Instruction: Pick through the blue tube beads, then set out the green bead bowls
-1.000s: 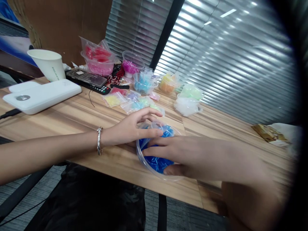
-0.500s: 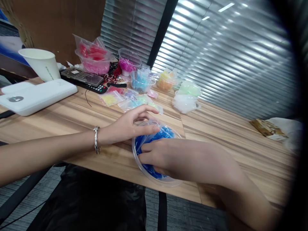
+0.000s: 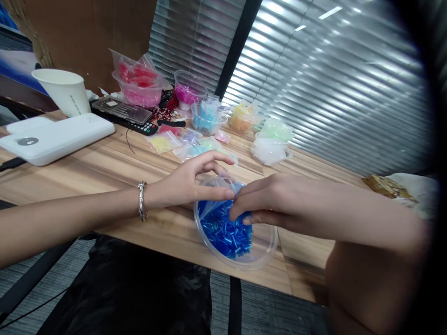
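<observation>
A round clear plastic tub (image 3: 268,251) stands near the table's front edge with many short blue tube pieces (image 3: 226,232) in it. At its back left, my left hand (image 3: 199,181) pinches a clear plastic bag (image 3: 209,208) at the tub's rim, thumb below and fingers above. From the right, my right hand (image 3: 261,200) reaches over the tub with bent fingertips drawn together among the blue pieces near the bag. What those fingertips hold, if anything, is too small to make out.
Small bags of coloured pieces (image 3: 161,142) lie behind my left hand. Further back stand tubs of red (image 3: 139,95), light blue (image 3: 206,122) and orange pieces (image 3: 240,121). At the left are a white power bank (image 3: 63,137) and a paper cup (image 3: 66,93).
My right hand has lifted and moved back toward the bag, uncovering the blue pieces at the tub's front. My left hand stays in nearly the same place.
</observation>
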### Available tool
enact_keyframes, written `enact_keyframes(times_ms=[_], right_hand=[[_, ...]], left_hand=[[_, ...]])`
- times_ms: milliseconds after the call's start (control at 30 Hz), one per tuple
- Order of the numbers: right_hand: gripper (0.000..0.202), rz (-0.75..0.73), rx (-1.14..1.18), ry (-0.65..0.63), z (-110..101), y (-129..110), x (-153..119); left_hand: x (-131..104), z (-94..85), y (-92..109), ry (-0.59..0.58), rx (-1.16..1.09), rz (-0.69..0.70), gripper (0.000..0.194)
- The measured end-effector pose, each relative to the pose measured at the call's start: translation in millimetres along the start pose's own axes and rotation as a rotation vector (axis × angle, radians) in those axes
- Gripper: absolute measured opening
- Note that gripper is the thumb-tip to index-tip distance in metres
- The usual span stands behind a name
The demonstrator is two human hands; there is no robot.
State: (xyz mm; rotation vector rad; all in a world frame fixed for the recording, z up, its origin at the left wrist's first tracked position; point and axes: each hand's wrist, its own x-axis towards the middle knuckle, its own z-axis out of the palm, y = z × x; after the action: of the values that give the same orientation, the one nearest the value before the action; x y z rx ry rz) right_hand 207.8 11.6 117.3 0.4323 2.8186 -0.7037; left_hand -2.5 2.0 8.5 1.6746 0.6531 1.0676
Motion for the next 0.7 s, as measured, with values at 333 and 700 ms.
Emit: enact_keyframes(times_ms=[333,700], right_hand=[[0.023,0.057,-0.025,0.159,-17.4,12.9,-11.4],[0.027,-0.019,-0.168,0.315,-9.9,-6.4,1.8]], left_hand=[[-0.2,0.7,3.6,-0.033,0.041,-0.018,0.067],[-0.3,-1.0,3.6,-0.1,0.07,-0.022,0.067]])
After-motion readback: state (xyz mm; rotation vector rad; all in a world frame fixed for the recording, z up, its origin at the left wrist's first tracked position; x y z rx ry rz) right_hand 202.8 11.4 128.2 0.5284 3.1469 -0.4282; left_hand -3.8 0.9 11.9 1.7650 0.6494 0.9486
